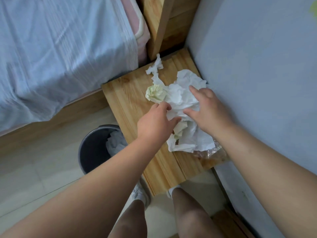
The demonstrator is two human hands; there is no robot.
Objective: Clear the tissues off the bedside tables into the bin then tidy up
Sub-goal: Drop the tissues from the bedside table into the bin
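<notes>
From the head camera we look down on a wooden bedside surface (130, 107) wedged between the bed (56, 54) on the left and a pale blue wall (257, 66) on the right. A heap of crumpled white tissues (181, 95) covers the far and right part of that surface, and a twisted white strip (156, 66) trails from it toward the back corner. At the heap's left edge sits a balled tissue with a pale yellow-green tint (155, 93), and a second tinted wad (180, 130) shows lower down between our 2 wrists.

Our left hand (154, 124) reaches in from the lower left, its fingers curled into the near edge of the white heap — we cannot tell whether it has a firm hold or is only pressing. Our right hand (207, 109) lies spread on top of the heap, fingers apart and open, touching the paper without closing on it.

Under our right forearm, at the surface's right edge, a bit of clear crinkled wrapper (216, 152) shows, partly covered by tissue.

The grey bin (92, 148) stands on the floor just beside the surface's left side, below our left forearm — white tissue (115, 141) already lies inside it. Our 2 legs and white shoes show at the bottom, close to the surface's near edge.
</notes>
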